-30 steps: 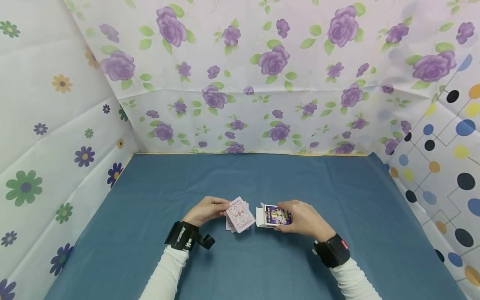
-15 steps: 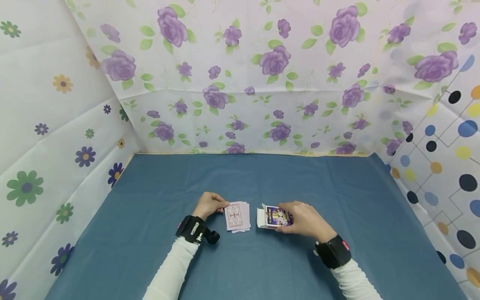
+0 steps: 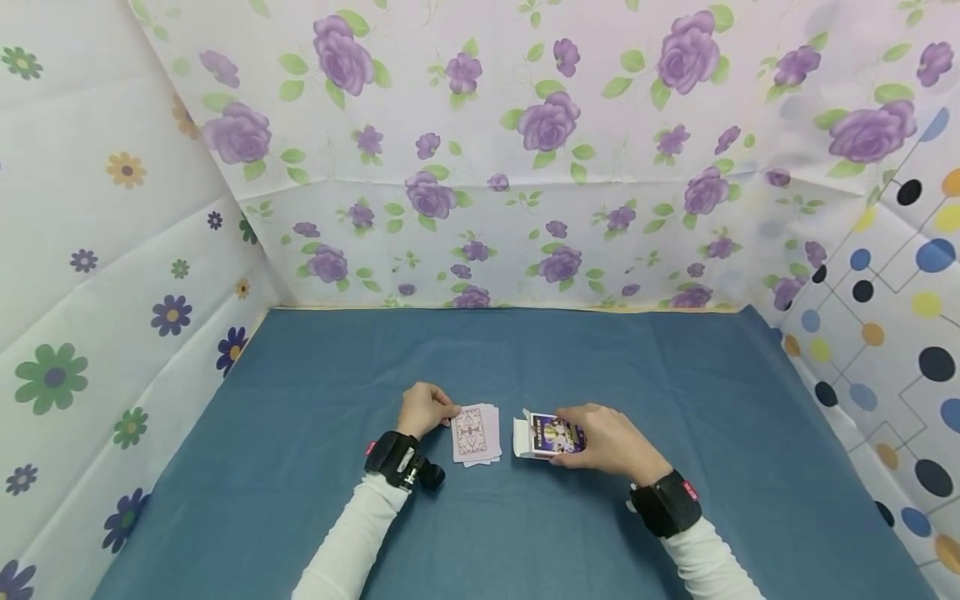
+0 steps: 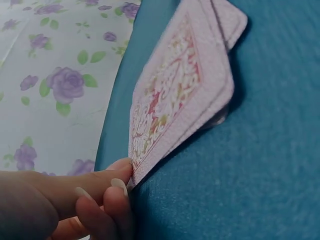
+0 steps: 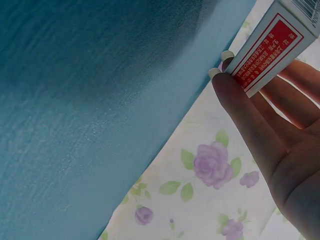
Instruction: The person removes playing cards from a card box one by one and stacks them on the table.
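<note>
A few playing cards (image 3: 472, 435) lie overlapping on the blue cloth, with a red-and-white patterned back on top. My left hand (image 3: 426, 409) is at their upper left corner. The left wrist view shows the thumb and fingertips pinching the corner of the top playing card (image 4: 172, 95). To the right, my right hand (image 3: 607, 435) grips a playing card box (image 3: 557, 434) between thumb and fingers. The box has a purple printed front and its white flap stands open toward the cards. A red label on its side shows in the right wrist view. What the box holds is hidden.
A blue cloth (image 3: 480, 350) covers the table. Behind it hangs a white sheet (image 3: 480, 250) with purple roses, and more patterned sheets stand at the left and right. A narrow strip of cloth separates the cards from the box.
The top card, tilted askew a second ago, now lies nearly square over the others. My left hand has shifted a little, its wrist swinging to the right. The right hand and box stay put.
</note>
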`<state>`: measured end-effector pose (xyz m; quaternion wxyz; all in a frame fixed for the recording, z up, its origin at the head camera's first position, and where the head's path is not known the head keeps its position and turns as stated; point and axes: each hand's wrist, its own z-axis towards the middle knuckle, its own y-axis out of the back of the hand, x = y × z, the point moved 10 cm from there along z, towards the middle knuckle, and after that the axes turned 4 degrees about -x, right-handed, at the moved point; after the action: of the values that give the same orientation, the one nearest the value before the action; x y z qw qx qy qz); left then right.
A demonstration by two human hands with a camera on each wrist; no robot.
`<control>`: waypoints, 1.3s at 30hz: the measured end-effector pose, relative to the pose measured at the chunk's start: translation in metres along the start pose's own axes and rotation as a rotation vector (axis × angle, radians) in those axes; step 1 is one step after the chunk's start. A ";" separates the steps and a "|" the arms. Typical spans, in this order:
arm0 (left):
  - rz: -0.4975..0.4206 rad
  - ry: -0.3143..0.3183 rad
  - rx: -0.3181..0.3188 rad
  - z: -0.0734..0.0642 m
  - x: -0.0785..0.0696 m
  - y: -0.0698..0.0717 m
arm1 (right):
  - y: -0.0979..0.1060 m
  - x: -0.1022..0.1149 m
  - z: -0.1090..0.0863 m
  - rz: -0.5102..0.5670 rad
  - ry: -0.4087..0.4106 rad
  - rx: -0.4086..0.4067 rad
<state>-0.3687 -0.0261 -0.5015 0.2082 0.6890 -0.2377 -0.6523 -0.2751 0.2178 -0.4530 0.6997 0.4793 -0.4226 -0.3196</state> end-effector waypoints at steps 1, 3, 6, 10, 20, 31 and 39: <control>0.004 -0.004 0.000 0.000 -0.001 0.000 | 0.000 0.000 0.000 0.000 0.001 -0.001; 0.011 -0.003 0.000 0.000 -0.001 0.000 | 0.001 0.001 0.001 0.002 0.001 -0.001; 0.009 -0.017 0.002 -0.002 -0.004 0.000 | 0.000 0.002 0.001 0.000 0.005 0.002; -0.005 -0.128 0.003 -0.010 -0.024 0.004 | 0.001 0.002 0.001 -0.004 0.009 -0.003; -0.080 -0.290 0.395 -0.060 -0.093 -0.046 | 0.007 0.009 0.004 -0.017 0.023 -0.006; -0.101 -0.192 0.330 -0.068 -0.089 -0.058 | 0.010 0.016 0.009 -0.031 0.034 0.002; -0.193 -0.079 0.463 -0.063 -0.075 -0.073 | 0.016 0.021 0.011 -0.024 0.055 -0.004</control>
<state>-0.3044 0.0761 -0.4811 -0.0278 0.7118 -0.3220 -0.6236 -0.2752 0.2014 -0.4297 0.7081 0.4914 -0.3968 -0.3158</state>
